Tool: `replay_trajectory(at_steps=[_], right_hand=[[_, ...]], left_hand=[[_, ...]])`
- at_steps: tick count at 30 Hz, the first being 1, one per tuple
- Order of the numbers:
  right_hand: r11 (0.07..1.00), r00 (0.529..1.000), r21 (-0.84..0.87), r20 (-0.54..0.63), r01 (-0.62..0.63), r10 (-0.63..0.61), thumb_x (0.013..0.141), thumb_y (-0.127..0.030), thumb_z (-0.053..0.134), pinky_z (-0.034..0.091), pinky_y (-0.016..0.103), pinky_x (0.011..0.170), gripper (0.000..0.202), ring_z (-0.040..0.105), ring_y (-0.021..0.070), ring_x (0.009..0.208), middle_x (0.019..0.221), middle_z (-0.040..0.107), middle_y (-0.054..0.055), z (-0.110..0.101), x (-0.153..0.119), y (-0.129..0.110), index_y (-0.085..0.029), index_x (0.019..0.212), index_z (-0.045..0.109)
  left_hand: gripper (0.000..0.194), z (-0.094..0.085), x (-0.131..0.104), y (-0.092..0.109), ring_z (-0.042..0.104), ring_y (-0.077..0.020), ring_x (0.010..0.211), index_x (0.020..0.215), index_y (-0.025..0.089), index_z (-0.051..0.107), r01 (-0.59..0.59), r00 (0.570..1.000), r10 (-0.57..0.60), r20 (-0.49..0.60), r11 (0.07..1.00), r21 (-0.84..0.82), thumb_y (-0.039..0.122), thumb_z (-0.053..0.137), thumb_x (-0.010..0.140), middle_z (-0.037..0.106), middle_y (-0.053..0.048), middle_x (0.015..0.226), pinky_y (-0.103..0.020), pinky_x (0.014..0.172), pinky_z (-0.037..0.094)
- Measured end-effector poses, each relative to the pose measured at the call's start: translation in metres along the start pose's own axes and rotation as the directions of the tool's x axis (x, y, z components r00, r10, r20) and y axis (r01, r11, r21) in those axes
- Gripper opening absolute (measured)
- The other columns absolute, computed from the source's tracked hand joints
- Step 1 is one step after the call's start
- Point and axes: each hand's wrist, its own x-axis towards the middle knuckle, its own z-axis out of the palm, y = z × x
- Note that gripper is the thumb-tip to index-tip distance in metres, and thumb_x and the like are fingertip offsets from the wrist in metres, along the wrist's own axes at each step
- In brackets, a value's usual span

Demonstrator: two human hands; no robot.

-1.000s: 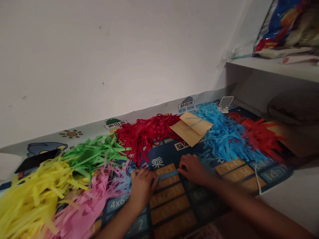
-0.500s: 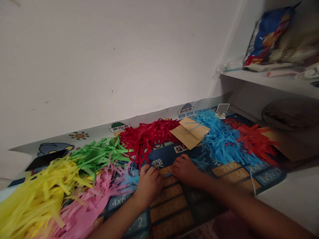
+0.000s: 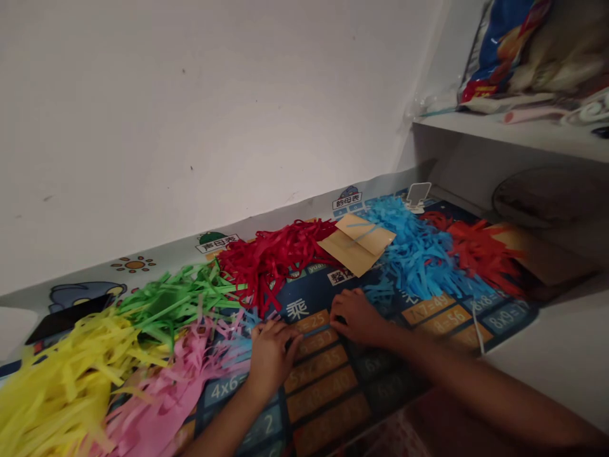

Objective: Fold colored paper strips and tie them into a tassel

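Observation:
My left hand (image 3: 273, 352) rests on the printed mat (image 3: 316, 381), its fingers curled, beside small blue strips (image 3: 238, 348) and the pink paper strips (image 3: 176, 381). To its right, my right hand (image 3: 358, 315) lies on the mat with bent fingers, just below the folded tan paper (image 3: 359, 244). Whatever may be under the fingertips of either hand is hidden. Red strips (image 3: 280, 251) lie behind both hands. The tan paper sits between them and the blue strips (image 3: 413, 247). Green strips (image 3: 181, 295) and yellow strips (image 3: 71, 374) spread out at the left.
Orange-red strips (image 3: 480, 251) lie at the right end of the mat. A small white stand (image 3: 419, 195) is behind the blue pile. A shelf (image 3: 504, 133) holding a blue packet (image 3: 504, 47) juts out at the upper right. A dark flat object (image 3: 69, 319) lies at the left.
The camera view has shifted a little. My left hand has moved slightly left, away from my right hand, and its thumb now shows apart from the fingers.

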Motion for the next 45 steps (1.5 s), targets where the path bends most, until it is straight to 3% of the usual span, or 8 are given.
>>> replay_trajectory(at_steps=[10, 17, 21, 24, 27, 32, 37, 45], right_hand=[[0.858, 0.889, -0.246, 0.041, 0.451, -0.456, 0.093, -0.015, 0.051, 0.027, 0.041, 0.081, 0.018, 0.049, 0.0215, 0.088, 0.084, 0.067, 0.006, -0.001, 0.004, -0.004, -0.016, 0.082, 0.065], [0.930, 0.951, -0.213, -0.004, 0.300, -0.308, 0.089, -0.021, 0.056, 0.031, 0.038, 0.076, 0.017, 0.052, 0.0186, 0.079, 0.077, 0.068, 0.005, -0.011, 0.009, -0.021, -0.016, 0.077, 0.066], [0.972, 0.993, 0.209, -0.067, 0.109, -0.097, 0.090, -0.037, 0.057, 0.034, 0.035, 0.078, 0.020, 0.055, 0.0182, 0.085, 0.090, 0.073, 0.001, -0.043, -0.010, -0.050, -0.023, 0.087, 0.072], [0.653, 0.988, 0.749, 0.153, -0.111, -0.007, 0.084, -0.041, 0.061, 0.037, 0.026, 0.066, 0.023, 0.055, 0.0132, 0.069, 0.077, 0.071, -0.002, -0.056, -0.020, -0.065, -0.022, 0.085, 0.075], [0.215, 0.941, 0.916, 0.333, -0.338, 0.060, 0.066, -0.041, 0.075, 0.034, 0.022, 0.054, 0.023, 0.046, 0.0091, 0.053, 0.060, 0.062, -0.005, -0.054, -0.023, -0.076, -0.019, 0.071, 0.074], [-0.063, 0.947, 0.986, 0.167, -0.156, 0.273, 0.058, -0.038, 0.081, 0.034, 0.020, 0.048, 0.026, 0.044, 0.0079, 0.049, 0.057, 0.057, -0.004, -0.031, -0.032, -0.104, -0.017, 0.058, 0.065], [-0.157, 0.891, 0.986, 0.127, -0.064, 0.436, 0.059, -0.041, 0.082, 0.034, 0.018, 0.042, 0.031, 0.043, 0.0066, 0.042, 0.059, 0.054, -0.006, -0.014, -0.037, -0.119, -0.019, 0.075, 0.065], [-0.086, 0.885, 0.995, 0.088, -0.055, 0.458, 0.063, -0.041, 0.079, 0.038, 0.019, 0.043, 0.028, 0.045, 0.0078, 0.045, 0.059, 0.055, -0.005, -0.010, -0.036, -0.127, -0.020, 0.067, 0.062]], left_hand=[[0.020, 0.007, 0.002, 0.012, 0.058, -0.0235, 0.089, 0.093, 0.027, 0.067, -0.260, 0.966, 0.253, 0.060, 0.954, 0.150, 0.017, 0.072, 0.076, 0.070, 0.000, 0.085, -0.053, 0.098, 0.029], [0.023, 0.004, 0.015, 0.014, 0.062, -0.0194, 0.073, 0.079, 0.025, 0.067, -0.307, 0.942, 0.326, -0.077, 0.933, 0.188, 0.007, 0.054, 0.084, 0.069, 0.002, 0.071, -0.052, 0.098, 0.032], [0.035, -0.036, -0.001, 0.010, 0.068, -0.0178, 0.084, 0.110, 0.035, 0.065, -0.540, 0.813, 0.559, -0.162, 0.828, 0.151, 0.013, 0.048, 0.089, 0.076, 0.005, 0.095, -0.041, 0.107, 0.029], [0.033, -0.066, -0.011, 0.014, 0.070, -0.0166, 0.080, 0.117, 0.036, 0.063, -0.607, 0.756, 0.619, -0.212, 0.785, 0.127, 0.023, 0.045, 0.093, 0.077, 0.005, 0.096, -0.033, 0.104, 0.037], [0.030, -0.080, -0.017, 0.028, 0.070, -0.0158, 0.069, 0.111, 0.037, 0.065, -0.531, 0.789, 0.526, -0.319, 0.844, 0.077, 0.025, 0.044, 0.094, 0.077, 0.007, 0.084, -0.033, 0.098, 0.044], [0.017, -0.071, -0.032, 0.060, 0.069, -0.0155, 0.071, 0.085, 0.028, 0.068, -0.278, 0.871, 0.150, -0.467, 0.936, -0.217, 0.033, 0.054, 0.093, 0.074, 0.002, 0.078, -0.030, 0.076, 0.054], [0.028, -0.057, -0.043, 0.075, 0.068, -0.0152, 0.071, 0.077, 0.026, 0.069, -0.091, 0.906, -0.099, -0.411, 0.904, -0.418, 0.037, 0.050, 0.094, 0.072, 0.001, 0.073, -0.028, 0.072, 0.056], [0.024, -0.051, -0.043, 0.074, 0.070, -0.0165, 0.076, 0.086, 0.028, 0.073, -0.108, 0.906, -0.107, -0.410, 0.877, -0.468, 0.040, 0.053, 0.092, 0.074, 0.000, 0.080, -0.029, 0.078, 0.058]])
